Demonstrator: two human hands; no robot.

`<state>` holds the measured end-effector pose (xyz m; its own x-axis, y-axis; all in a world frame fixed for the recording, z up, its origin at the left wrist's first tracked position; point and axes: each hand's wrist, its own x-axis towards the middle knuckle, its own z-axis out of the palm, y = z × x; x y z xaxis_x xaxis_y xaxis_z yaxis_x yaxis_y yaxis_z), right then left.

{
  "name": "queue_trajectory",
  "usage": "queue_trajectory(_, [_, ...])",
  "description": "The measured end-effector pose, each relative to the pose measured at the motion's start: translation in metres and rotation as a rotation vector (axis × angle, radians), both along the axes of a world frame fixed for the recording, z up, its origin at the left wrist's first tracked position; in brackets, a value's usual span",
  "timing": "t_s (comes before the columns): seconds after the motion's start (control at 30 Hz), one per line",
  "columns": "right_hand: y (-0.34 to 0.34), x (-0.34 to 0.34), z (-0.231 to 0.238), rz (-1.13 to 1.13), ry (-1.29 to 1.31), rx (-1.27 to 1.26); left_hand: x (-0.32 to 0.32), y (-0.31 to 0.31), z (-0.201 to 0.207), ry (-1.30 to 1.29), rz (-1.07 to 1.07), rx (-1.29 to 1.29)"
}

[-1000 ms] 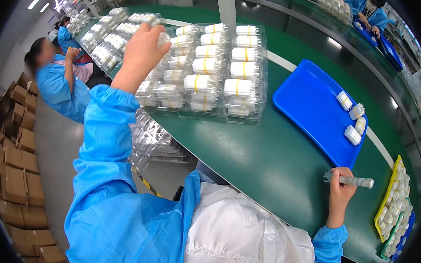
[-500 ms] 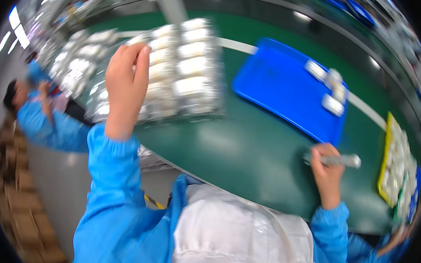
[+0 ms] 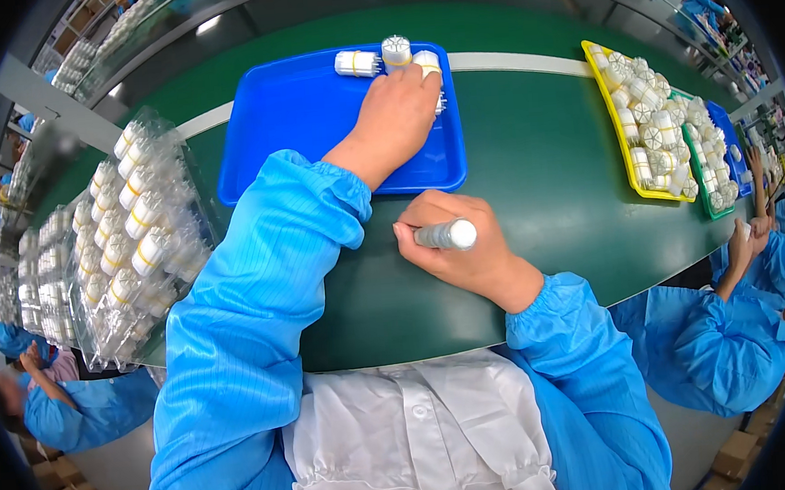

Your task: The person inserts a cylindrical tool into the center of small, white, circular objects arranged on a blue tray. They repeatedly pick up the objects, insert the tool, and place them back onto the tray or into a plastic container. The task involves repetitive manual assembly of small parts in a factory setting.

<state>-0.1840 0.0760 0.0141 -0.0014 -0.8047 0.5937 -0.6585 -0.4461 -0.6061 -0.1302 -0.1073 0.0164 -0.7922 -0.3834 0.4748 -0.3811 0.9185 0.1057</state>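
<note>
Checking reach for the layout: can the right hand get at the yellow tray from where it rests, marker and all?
Probably yes. The right hand, gripping a marker, rests on the green belt, and only bare belt lies between it and the yellow tray. It would likely need to put the marker down to pick anything.

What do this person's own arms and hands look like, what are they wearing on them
Both arms are covered by long, loose bright-blue work sleeves, gathered with elastic at the wrist cuffs. The left hand and right hand are bare: no gloves, and no rings or watch that can be seen. The left sleeve looks smooth and slightly shiny, with soft folds; the right sleeve matches it. A white garment covers the chest between them.
</note>
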Motion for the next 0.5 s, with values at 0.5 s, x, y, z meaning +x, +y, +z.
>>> queue_trajectory(0.5, [0.0,-0.006,0.019,-0.086,-0.437,0.13,0.139,0.114,-0.002,0.313,0.006,0.514])
